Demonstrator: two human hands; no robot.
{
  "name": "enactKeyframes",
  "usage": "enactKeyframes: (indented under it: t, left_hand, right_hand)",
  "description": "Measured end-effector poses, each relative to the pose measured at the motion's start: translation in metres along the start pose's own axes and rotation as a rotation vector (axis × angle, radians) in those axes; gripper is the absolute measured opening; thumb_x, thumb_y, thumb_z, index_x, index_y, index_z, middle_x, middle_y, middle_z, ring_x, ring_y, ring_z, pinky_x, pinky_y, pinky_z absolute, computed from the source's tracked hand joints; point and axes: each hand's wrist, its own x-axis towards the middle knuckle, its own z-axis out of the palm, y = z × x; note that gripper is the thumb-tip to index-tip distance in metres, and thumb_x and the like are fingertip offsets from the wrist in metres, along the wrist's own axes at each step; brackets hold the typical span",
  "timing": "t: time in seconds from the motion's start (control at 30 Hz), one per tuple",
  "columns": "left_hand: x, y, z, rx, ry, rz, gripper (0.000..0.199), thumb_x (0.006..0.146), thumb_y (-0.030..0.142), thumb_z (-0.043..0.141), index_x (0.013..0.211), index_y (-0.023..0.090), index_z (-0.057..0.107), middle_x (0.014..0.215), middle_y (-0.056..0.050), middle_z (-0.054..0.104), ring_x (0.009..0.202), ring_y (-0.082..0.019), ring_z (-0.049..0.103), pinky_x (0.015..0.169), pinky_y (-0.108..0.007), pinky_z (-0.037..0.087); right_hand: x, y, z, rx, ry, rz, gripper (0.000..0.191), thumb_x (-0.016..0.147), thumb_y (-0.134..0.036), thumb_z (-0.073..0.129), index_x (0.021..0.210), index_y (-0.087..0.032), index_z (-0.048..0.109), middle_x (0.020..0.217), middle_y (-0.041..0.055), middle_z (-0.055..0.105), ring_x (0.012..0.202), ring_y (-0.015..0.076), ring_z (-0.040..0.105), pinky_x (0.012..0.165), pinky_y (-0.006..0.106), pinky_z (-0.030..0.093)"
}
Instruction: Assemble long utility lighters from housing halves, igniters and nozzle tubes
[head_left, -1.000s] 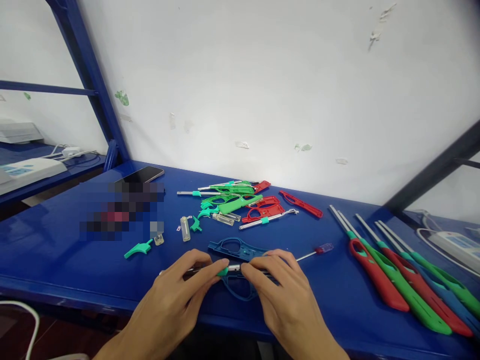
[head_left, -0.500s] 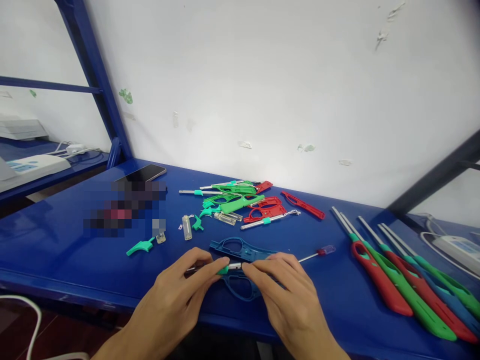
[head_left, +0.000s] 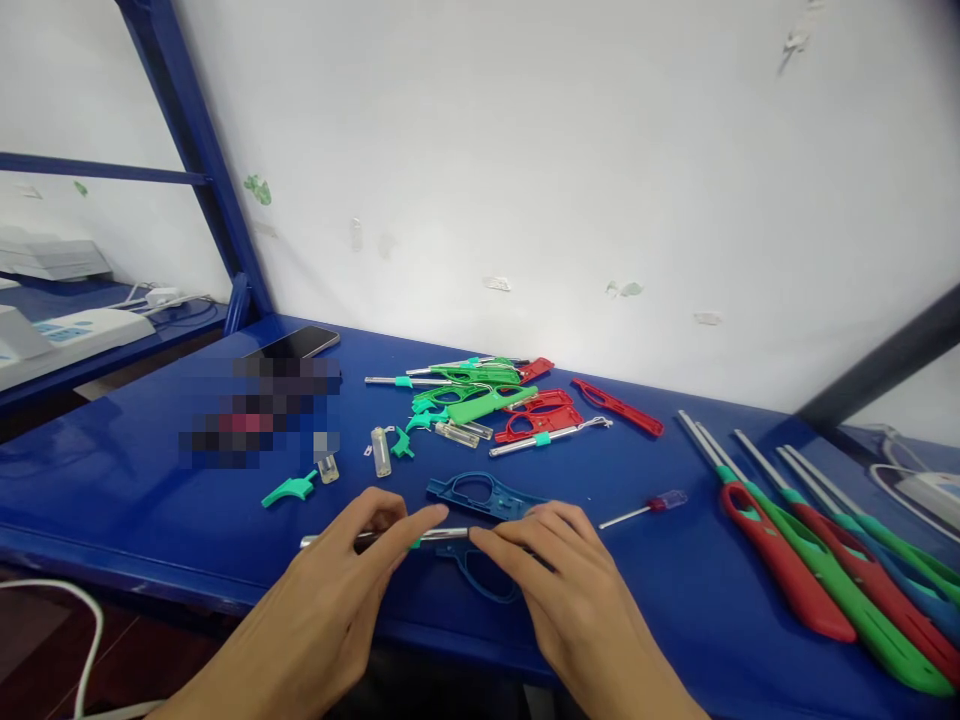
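Blue worktop [head_left: 187,530] against a scuffed white wall [head_left: 525,150]; near its front edge, a person's left hand [head_left: 345,572] pinches a slim metal lighter tube [head_left: 446,534] between thumb and fingers, while the right hand [head_left: 574,577] curls its fingers at the tube's other end, their exact grip hidden and impossible to tell; around the tube, one blue casing half [head_left: 516,503] lies near two o'clock; a screwdriver [head_left: 658,503] rests at three, whole lighters [head_left: 844,588] beyond it; loose lighter parts [head_left: 491,404] heap between twelve and one; a teal trigger [head_left: 291,489] sits at ten.
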Motion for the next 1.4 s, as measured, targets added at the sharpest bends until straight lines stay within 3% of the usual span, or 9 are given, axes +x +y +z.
enactKeyframes:
  t: [0.17,0.37,0.53,0.73,0.9,1.1,1.4]
  left_hand:
    - [0.0005,0.0042,-0.0039,0.058,-0.011,0.047,0.055,0.095,-0.002,0.037,0.127,0.028,0.07,0.11,-0.006,0.068,0.084,-0.015,0.076,0.071,-0.021,0.062]
    - [-0.0021,0.0019,0.0029,0.143,-0.009,0.073,0.075,0.08,-0.012,0.038,0.13,0.033,0.07,0.108,-0.005,0.068,0.091,-0.02,0.071,0.075,-0.027,0.058]
    - [-0.0041,0.0009,0.0054,0.174,-0.007,0.076,0.084,0.075,-0.014,0.038,0.136,0.036,0.068,0.109,-0.003,0.07,0.092,-0.02,0.071,0.075,-0.028,0.057]
    - [-0.0017,0.0039,-0.0012,0.191,0.04,0.118,0.083,0.075,-0.013,0.036,0.134,0.036,0.069,0.108,-0.002,0.072,0.091,-0.019,0.073,0.069,-0.025,0.057]
    - [-0.0029,0.0053,-0.0026,0.174,-0.007,0.088,0.069,0.087,-0.004,0.042,0.136,0.034,0.07,0.118,-0.007,0.067,0.091,-0.019,0.072,0.065,-0.024,0.057]
    - [-0.0049,0.0008,-0.0017,0.164,-0.026,0.079,0.06,0.097,0.003,0.045,0.143,0.035,0.067,0.118,-0.01,0.062,0.092,-0.022,0.067,0.072,-0.032,0.061]
    - [-0.0042,0.003,-0.0008,0.091,-0.071,0.009,0.055,0.104,0.007,0.045,0.144,0.038,0.067,0.117,-0.007,0.061,0.096,-0.02,0.065,0.077,-0.029,0.061]
  right_hand:
    - [-0.0001,-0.0011,-0.0027,0.026,-0.112,0.023,0.053,0.097,0.01,0.044,0.127,-0.025,0.071,0.113,0.003,0.078,0.096,0.0198,0.07,0.089,0.036,0.054]
    - [-0.0012,-0.0011,-0.0004,0.031,-0.128,0.028,0.054,0.095,0.01,0.047,0.127,-0.025,0.072,0.11,0.0035,0.076,0.094,0.0213,0.068,0.085,0.036,0.056]
    - [-0.0029,0.0001,0.0028,0.007,-0.056,0.006,0.05,0.099,0.006,0.046,0.128,-0.025,0.072,0.107,0.002,0.077,0.092,0.0195,0.07,0.088,0.036,0.056]
    - [-0.0039,0.002,0.003,0.025,-0.043,-0.012,0.038,0.108,-0.003,0.047,0.124,-0.025,0.072,0.106,0.0,0.079,0.089,0.017,0.071,0.09,0.034,0.055]
    - [-0.0052,0.0019,0.0035,0.044,-0.072,0.007,0.039,0.105,0.001,0.048,0.123,-0.025,0.072,0.106,-0.0001,0.079,0.092,0.0183,0.071,0.09,0.035,0.056]
    - [-0.0068,0.0021,0.0039,0.047,-0.091,0.008,0.039,0.103,0.002,0.052,0.123,-0.025,0.071,0.108,0.0002,0.078,0.094,0.0196,0.07,0.088,0.036,0.057]
    - [-0.0074,0.0006,0.0041,0.048,-0.1,0.039,0.039,0.103,0.0,0.052,0.125,-0.026,0.071,0.108,0.0005,0.078,0.094,0.0198,0.073,0.087,0.035,0.061]
